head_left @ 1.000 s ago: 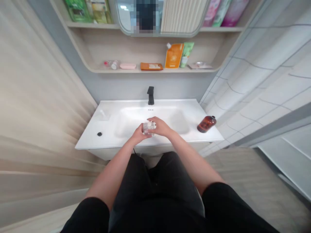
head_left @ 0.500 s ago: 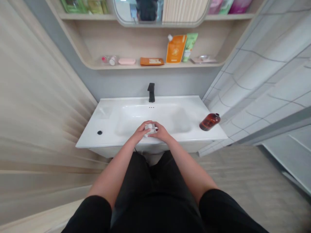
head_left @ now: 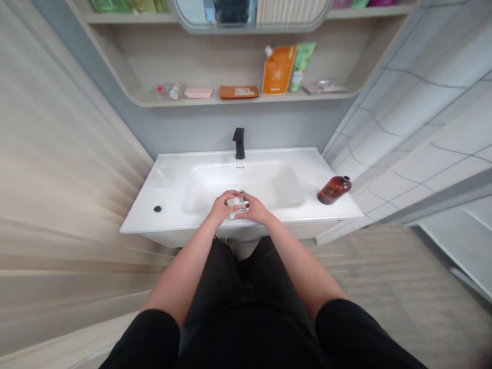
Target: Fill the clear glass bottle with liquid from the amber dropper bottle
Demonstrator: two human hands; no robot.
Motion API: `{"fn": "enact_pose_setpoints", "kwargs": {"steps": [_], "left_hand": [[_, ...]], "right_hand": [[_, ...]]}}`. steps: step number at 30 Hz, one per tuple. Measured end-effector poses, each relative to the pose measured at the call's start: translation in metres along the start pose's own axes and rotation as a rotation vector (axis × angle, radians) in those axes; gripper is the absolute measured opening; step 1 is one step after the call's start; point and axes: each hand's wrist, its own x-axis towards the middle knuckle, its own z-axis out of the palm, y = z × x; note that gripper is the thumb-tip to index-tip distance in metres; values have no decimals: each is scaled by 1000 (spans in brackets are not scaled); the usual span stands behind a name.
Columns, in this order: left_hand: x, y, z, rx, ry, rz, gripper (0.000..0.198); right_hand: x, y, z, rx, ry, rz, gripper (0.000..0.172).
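Observation:
Both my hands hold a small clear bottle with a white top (head_left: 238,206) over the front edge of the white sink (head_left: 184,224). My left hand (head_left: 222,207) is closed around its left side, with the thumb near the white top. From the right, my right hand (head_left: 255,209) grips the same bottle, its fingers curled round the side. The hands partly hide the bottle, and I cannot make out what it contains. To the right on the counter, a brown bottle (head_left: 333,190) stands uncapped, leaning outward in this wide view.
A black faucet (head_left: 239,144) rises behind the basin. A small round black cap (head_left: 157,209) lies on the counter's left side. Above, a shelf (head_left: 200,102) bears an orange pouch (head_left: 279,70), a green tube (head_left: 302,66), a pink case (head_left: 198,93) and an orange packet (head_left: 239,92).
The view has tilted slightly, so the shelf sits higher in the picture. Both hands stay closed on the clear bottle, with only a small shift of the fingers.

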Motion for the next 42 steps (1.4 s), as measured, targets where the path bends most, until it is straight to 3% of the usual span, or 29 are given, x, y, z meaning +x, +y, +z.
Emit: {"fn": "enact_pose_setpoints", "kwargs": {"steps": [4,8,25,31,42], "left_hand": [[1,-1,1,-97,-19,-22,65],[0,2,2,-105,-17,-12,57],[-1,-2,2,-111,-58,-56,64],[1,-4,1,-79,-34,3,62],[-2,3,3,-134,-7,-58,60]], "right_hand": [[-2,-3,-1,-8,9,1,89],[-3,-6,-2,-22,0,-17,87],[-3,-1,-1,-10,0,-54,90],[-3,0,-1,-17,-7,-54,93],[-3,2,-1,-55,-3,-49,94]]}}
